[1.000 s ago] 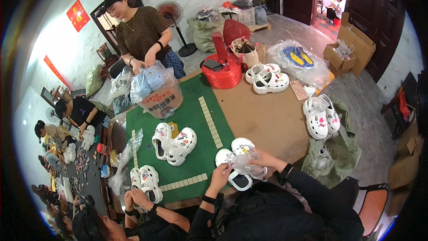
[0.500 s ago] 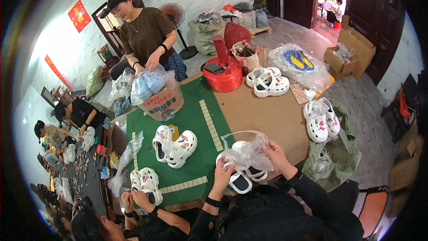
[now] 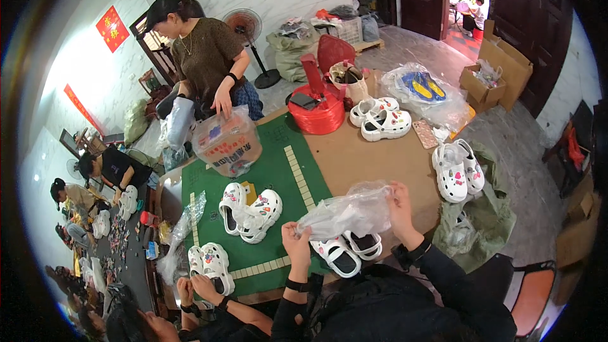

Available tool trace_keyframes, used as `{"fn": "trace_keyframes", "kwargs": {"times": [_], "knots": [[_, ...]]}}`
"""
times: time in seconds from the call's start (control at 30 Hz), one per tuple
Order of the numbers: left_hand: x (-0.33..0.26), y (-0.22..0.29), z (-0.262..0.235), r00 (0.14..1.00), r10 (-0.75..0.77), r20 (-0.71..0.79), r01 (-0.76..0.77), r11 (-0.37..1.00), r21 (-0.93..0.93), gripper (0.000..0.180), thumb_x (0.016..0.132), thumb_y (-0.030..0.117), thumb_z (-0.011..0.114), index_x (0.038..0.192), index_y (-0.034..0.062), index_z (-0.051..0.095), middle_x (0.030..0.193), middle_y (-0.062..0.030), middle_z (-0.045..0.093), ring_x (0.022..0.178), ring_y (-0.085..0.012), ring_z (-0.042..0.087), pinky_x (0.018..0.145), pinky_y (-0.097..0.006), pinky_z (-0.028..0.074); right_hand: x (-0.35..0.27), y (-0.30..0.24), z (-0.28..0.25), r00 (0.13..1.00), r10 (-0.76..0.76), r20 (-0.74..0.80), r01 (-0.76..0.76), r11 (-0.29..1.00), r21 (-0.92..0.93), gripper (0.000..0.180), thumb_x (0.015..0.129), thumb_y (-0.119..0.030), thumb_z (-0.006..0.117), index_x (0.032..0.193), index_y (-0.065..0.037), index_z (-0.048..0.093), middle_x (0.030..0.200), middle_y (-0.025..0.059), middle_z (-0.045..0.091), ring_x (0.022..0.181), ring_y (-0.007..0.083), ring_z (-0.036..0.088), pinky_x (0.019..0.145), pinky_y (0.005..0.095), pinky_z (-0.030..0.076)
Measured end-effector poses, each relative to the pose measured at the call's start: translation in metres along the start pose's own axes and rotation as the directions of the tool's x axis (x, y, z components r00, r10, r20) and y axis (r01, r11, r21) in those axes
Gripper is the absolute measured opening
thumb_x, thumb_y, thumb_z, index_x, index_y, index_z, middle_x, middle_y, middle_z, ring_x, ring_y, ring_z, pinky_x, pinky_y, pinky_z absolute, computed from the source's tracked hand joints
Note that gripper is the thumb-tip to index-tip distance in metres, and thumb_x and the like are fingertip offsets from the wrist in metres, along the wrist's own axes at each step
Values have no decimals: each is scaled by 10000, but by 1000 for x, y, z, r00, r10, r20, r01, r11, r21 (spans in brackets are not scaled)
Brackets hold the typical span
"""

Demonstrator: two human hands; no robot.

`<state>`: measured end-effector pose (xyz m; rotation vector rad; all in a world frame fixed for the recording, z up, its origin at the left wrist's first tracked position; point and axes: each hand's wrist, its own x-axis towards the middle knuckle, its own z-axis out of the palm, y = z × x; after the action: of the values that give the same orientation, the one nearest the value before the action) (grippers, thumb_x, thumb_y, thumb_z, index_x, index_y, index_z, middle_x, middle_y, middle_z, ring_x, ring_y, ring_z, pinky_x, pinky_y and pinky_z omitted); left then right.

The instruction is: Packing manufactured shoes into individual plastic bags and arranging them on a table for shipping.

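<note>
The person's left hand and right hand hold a clear plastic bag stretched between them, above the near edge of the green mat. The left hand's fingers are pinched shut on the bag's lower left end; the right hand's fingers are closed on its upper right end, so the bag runs slantwise from one hand up to the other. Directly under the bag, just off the mat's near right corner on the brown tabletop, lies a pair of white clogs, soles down, touching each other and partly covered by the bag.

On the mat, left of the bag, sits another white pair with small charms. At the mat's near left corner a co-worker's hands hold a third white pair. At the mat's far edge a standing person presses a hand on a filled plastic bag. Beyond the mat's right side stand a red basket and more white clogs.
</note>
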<state>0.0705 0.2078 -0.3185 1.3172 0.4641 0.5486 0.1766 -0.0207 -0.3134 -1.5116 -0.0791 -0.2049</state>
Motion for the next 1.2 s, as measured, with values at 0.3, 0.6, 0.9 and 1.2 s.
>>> {"fn": "trace_keyframes", "kwargs": {"times": [0.3, 0.6, 0.9, 1.2], "knots": [[-3, 3, -4, 864, -215, 455, -68, 846, 529, 727, 654, 234, 740, 1229, 19, 352, 1085, -152, 520, 1005, -246, 518, 861, -324, 404, -3, -21, 30, 935, -230, 268, 236, 972, 11, 110, 799, -29, 454, 901, -25, 495, 1200, 140, 363, 1098, 285, 379, 942, 364, 294], [-10, 21, 9, 929, -51, 368, -269, 590, 761, 481, 737, 211, 657, 1103, -41, 472, 1002, -145, 571, 916, -196, 544, 769, -324, 435, -7, -29, 42, 720, -364, 591, 512, 853, -100, 215, 794, -140, 541, 997, -73, 520, 1325, 203, 263, 1229, 359, 253, 998, 445, 202], [-3, -1, -2, 980, -162, 112, 164, 987, -2, 149, 875, 145, 497, 852, 4, 539, 935, -114, 606, 801, -145, 561, 701, -272, 462, -34, -6, 61, 948, 130, 290, -74, 978, -195, 1038, 653, -316, 738, 1332, 39, 37, 1345, 259, 191, 1254, 321, 234, 1014, 387, 227], [-13, 6, 1, 950, -178, 257, 154, 982, 110, 129, 859, 130, 520, 830, 7, 542, 863, -69, 608, 748, -99, 533, 686, -235, 425, -35, 5, 82, 811, 289, 509, -109, 929, -354, 1029, 597, -257, 776, 1323, 20, 101, 1160, 230, 446, 1032, 269, 476, 849, 339, 394]]}}
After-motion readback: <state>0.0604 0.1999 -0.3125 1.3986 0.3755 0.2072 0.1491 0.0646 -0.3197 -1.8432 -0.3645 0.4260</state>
